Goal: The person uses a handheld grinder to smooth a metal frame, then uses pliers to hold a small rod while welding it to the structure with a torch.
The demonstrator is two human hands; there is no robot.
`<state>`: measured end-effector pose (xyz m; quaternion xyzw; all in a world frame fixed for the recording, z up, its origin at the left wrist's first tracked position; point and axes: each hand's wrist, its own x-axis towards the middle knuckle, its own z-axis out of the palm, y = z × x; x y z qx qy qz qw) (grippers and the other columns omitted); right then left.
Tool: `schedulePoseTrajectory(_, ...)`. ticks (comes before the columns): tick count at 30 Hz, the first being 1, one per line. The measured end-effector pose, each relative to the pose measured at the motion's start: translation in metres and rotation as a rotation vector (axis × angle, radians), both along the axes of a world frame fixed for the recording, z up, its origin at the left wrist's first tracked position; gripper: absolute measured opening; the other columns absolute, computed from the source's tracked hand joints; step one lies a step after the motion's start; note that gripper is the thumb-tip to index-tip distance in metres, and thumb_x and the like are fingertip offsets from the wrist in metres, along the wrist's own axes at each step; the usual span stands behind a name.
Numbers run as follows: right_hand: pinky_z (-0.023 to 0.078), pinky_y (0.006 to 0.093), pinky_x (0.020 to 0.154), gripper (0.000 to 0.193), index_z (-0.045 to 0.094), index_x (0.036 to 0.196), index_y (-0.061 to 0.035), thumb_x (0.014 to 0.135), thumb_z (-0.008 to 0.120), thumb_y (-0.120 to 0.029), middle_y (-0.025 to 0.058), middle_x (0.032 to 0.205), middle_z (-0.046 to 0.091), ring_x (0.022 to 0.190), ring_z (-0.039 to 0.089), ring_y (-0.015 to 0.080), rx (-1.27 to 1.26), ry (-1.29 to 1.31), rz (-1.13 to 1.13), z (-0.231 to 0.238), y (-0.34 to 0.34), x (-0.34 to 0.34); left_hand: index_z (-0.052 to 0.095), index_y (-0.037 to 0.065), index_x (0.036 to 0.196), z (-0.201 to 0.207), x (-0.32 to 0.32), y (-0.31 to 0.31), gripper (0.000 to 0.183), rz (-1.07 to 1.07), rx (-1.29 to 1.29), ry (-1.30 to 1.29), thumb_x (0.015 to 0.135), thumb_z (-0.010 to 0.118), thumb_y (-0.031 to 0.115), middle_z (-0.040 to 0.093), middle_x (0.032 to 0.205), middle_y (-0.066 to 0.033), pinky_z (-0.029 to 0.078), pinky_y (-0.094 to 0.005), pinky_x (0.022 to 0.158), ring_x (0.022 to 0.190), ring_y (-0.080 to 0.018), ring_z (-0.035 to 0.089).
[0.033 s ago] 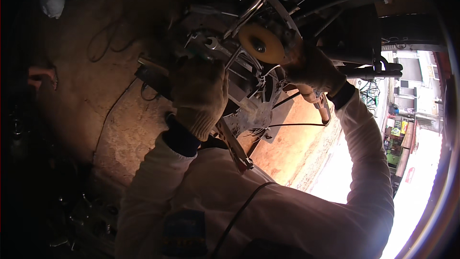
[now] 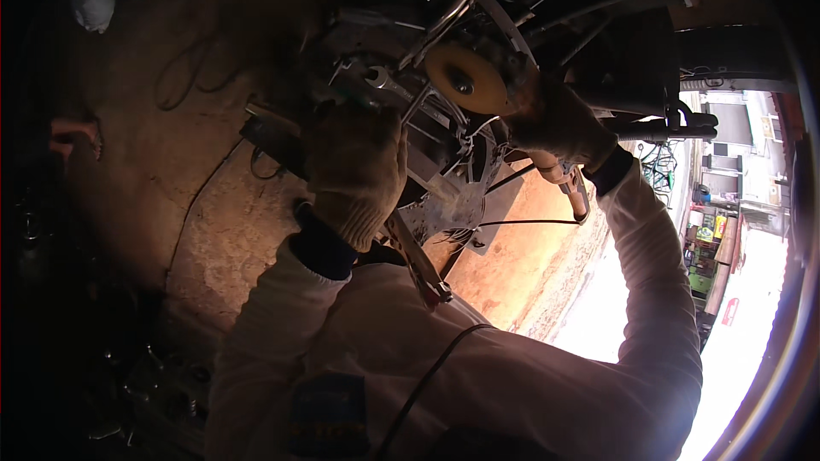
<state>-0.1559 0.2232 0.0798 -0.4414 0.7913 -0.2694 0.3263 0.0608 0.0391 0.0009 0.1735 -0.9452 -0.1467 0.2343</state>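
My right hand (image 2: pixel 568 124), in a dark work glove, is closed round an angle grinder (image 2: pixel 555 168). Its round yellowish disc (image 2: pixel 465 78) faces me, left of the glove, over a crowded metal workpiece. My left hand (image 2: pixel 354 166), in a knitted glove, is curled shut at the left side of the metalwork. Its fingers point away from me, and what they grip is hidden in shadow. An open-ended wrench (image 2: pixel 382 78) lies just beyond the left glove, near the disc. Beneath the disc, thin rods and a pale metal plate (image 2: pixel 444 205) lie between my hands.
A dark metal bar (image 2: pixel 273 141) sticks out left of my left hand. A thin cord (image 2: pixel 198 196) trails over the brown ground. Curved metal parts (image 2: pixel 598 13) crowd the far side. A bright opening with shelves (image 2: pixel 717 230) is at the right. Another person's foot or hand (image 2: pixel 75 137) shows far left.
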Motion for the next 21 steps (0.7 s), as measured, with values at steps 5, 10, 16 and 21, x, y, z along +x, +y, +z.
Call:
schedulePoseTrajectory(5,0.052,0.0294,0.085,0.058,0.054,0.128,-0.0014,0.077,0.077,-0.018,0.0059,0.106,0.068,0.091,0.061,0.0131,0.009,0.074,0.013,-0.014,0.01,-0.013,0.065,0.012,0.083,-0.001,-0.001,0.0,0.015,-0.012,0.012,0.021,0.083,0.07,0.027,0.065,0.08,-0.0071,0.049,-0.0453,0.078,0.082,-0.0256,0.064)
schedulePoseTrajectory(10,0.049,0.0312,0.094,0.069,0.047,0.138,0.0002,0.077,0.076,-0.015,0.0111,0.122,0.063,0.107,0.059,0.0162,0.089,0.119,0.02,0.009,-0.008,0.003,0.065,0.012,0.082,-0.002,-0.001,-0.002,0.014,-0.004,-0.001,0.049,0.082,0.071,0.025,0.065,0.079,-0.0068,0.05,-0.0445,0.078,0.082,-0.0256,0.064)
schedulePoseTrajectory(16,0.051,0.0277,0.088,0.068,0.047,0.141,-0.0033,0.078,0.074,-0.009,0.0062,0.12,0.065,0.099,0.058,0.0103,0.004,-0.02,0.019,0.001,-0.006,0.0,0.066,0.011,0.082,0.005,0.0,-0.001,0.013,0.004,-0.036,0.048,0.082,0.07,0.024,0.066,0.079,-0.0068,0.05,-0.0436,0.079,0.081,-0.0247,0.065)
schedulePoseTrajectory(21,0.05,0.0278,0.088,0.071,0.046,0.141,-0.0035,0.078,0.077,-0.01,0.0058,0.119,0.065,0.1,0.059,0.01,0.022,-0.028,-0.017,0.006,-0.006,0.003,0.066,0.012,0.081,0.004,0.0,-0.001,0.013,0.001,-0.018,0.019,0.082,0.07,0.024,0.065,0.078,-0.0067,0.05,-0.0436,0.079,0.082,-0.0249,0.065)
